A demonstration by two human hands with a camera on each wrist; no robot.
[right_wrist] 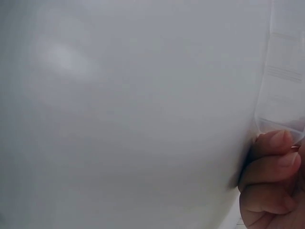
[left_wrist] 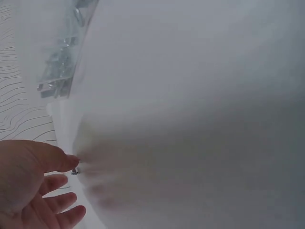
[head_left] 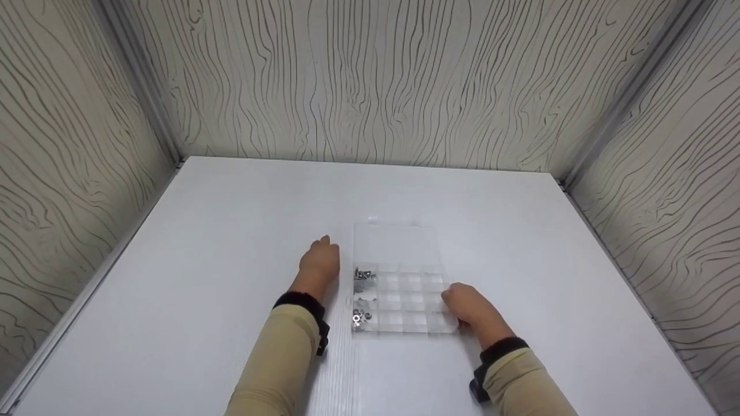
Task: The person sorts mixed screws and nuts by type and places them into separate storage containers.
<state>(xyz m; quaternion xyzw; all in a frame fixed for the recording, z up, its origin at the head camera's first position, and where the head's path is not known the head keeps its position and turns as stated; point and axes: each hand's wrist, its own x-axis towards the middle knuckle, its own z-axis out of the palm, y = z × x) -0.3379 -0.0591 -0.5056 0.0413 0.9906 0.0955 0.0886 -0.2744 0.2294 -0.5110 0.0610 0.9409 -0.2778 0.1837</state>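
Observation:
A clear plastic compartment box [head_left: 404,299] lies on the table with its lid [head_left: 396,244] folded open away from me. Small metal screws [head_left: 364,275] fill the far left compartment, and nuts [head_left: 358,318] lie in the near left one. My right hand [head_left: 471,306] grips the right side of the box, its fingers curled at the edge in the right wrist view. Left of the box, close over the table, is my left hand [head_left: 321,260]. Its thumb and index finger pinch a small screw [left_wrist: 74,171], head downward, while the other fingers are loosely bent.
The white table [head_left: 231,208] extends around the box on all sides. Wood-grain patterned panels [head_left: 370,81] stand behind it and at both sides, with grey metal posts [head_left: 136,75] at the corners.

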